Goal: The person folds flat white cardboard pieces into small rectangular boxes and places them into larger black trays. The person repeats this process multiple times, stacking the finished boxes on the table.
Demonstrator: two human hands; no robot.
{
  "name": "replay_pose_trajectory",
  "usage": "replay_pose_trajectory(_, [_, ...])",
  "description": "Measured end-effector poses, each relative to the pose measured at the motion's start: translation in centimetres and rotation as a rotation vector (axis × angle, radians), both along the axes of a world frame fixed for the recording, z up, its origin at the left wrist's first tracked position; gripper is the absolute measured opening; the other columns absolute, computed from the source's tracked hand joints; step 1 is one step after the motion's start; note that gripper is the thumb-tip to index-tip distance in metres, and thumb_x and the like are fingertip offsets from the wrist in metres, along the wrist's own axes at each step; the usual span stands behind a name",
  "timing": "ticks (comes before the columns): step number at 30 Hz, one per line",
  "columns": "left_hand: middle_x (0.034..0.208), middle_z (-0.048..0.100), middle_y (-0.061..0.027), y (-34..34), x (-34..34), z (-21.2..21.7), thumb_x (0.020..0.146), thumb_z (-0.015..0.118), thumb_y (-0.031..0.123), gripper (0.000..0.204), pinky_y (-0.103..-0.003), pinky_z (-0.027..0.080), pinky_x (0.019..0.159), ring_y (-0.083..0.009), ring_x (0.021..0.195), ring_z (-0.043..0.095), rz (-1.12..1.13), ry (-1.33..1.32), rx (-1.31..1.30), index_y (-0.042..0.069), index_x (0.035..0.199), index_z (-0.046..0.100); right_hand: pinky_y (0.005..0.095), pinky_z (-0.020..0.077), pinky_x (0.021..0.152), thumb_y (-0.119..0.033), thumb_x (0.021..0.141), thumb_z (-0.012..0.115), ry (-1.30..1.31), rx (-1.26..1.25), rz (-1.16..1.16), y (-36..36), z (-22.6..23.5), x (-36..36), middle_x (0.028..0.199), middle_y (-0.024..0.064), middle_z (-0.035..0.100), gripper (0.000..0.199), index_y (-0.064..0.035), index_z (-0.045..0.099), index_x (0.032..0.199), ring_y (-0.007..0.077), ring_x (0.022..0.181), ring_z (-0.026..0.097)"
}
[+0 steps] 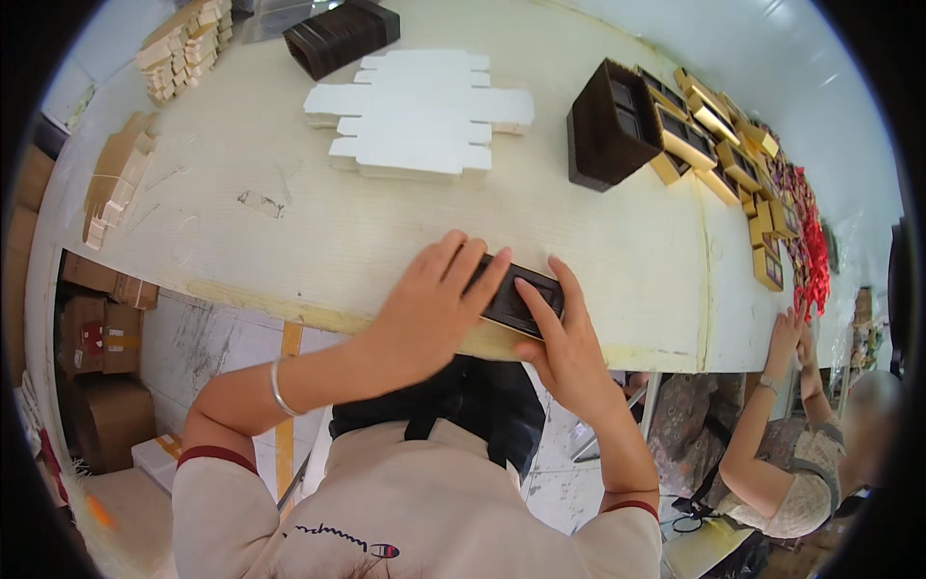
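Item under my hands: a small dark tray (pixel 509 301), shallow and rectangular, lying flat on the white table (pixel 289 222) at its near edge, directly in front of me.

Grip state: my left hand (pixel 434 304) lies palm down over the tray's left end, fingers spread and flat, pressing rather than gripping. My right hand (pixel 564 338) comes in from the right; its fingers (pixel 533 301) rest on the tray's top face and near rim. Neither hand pinches it or lifts it clear; both bear down on it against the tabletop. My thumbs are hidden, so I cannot tell whether they hook under the rim.

Handling judgement: the tray looks thin-walled and glossy, likely moulded plastic, so I rate it light, slightly flexible and somewhat slippery. Squeezed across the middle it would probably buckle. The sound hold is at the short ends or the long rims, fingertips outside the wall, with light pressure. As it sits at the table edge, a careless push toward me could tip it off.

Surroundings: a stack of flat white cardboard blanks (pixel 420 111) lies well beyond it, a block of stacked dark trays (pixel 608 125) stands to the right of those, and gold boxes (pixel 719 145) run along the far right. Another person's hand (pixel 786 333) reaches up at the right edge, well apart from mine.
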State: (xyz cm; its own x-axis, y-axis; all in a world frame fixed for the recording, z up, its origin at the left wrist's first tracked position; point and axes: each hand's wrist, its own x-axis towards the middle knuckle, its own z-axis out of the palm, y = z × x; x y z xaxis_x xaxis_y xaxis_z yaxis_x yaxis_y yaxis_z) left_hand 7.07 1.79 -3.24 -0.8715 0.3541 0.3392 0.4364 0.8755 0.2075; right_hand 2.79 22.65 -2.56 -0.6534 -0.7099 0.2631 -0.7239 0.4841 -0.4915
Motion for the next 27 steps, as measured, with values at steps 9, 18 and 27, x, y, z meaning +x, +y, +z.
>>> replay_pose_trajectory(9, [0.117, 0.058, -0.0159, -3.8, 2.7, 8.0, 0.082, 0.071, 0.043, 0.052, -0.044, 0.041, 0.094, -0.0351, 0.111, 0.052, -0.759, -0.443, 1.114, 0.004, 0.115, 0.062, 0.0428, 0.0424, 0.099, -0.037, 0.092, 0.059, 0.142, 0.194, -0.406, 15.7, 3.9, -9.3, 0.146, 0.0233, 0.035, 0.052, -0.0081, 0.052, 0.135, 0.0394, 0.125, 0.046])
replay_pose_trajectory(18, [0.090, 0.064, -0.0017, -1.5, 6.8, 11.2, 0.098, 0.052, 0.039, 0.038, -0.030, 0.045, 0.065, -0.0170, 0.069, 0.057, -1.221, 0.045, 1.549, 0.012, 0.074, 0.065, 0.0433, 0.0460, 0.095, -0.012, 0.075, 0.076, 0.427, -0.069, 0.201, -4.2, 2.3, -10.1, 0.119, 0.0182, 0.060, 0.042, -0.0021, 0.061, 0.113, 0.0379, 0.109, 0.057])
replay_pose_trajectory(27, [0.077, 0.062, -0.0004, -4.1, 3.6, 11.4, 0.086, 0.064, 0.054, 0.045, -0.025, 0.038, 0.053, -0.0169, 0.063, 0.054, -1.374, -0.378, 1.269, 0.012, 0.069, 0.064, 0.0423, 0.0437, 0.096, -0.033, 0.076, 0.075, 0.276, 0.318, 0.184, -13.6, 2.9, -13.4, 0.115, 0.0174, 0.063, 0.049, -0.0005, 0.063, 0.109, 0.0334, 0.106, 0.059])
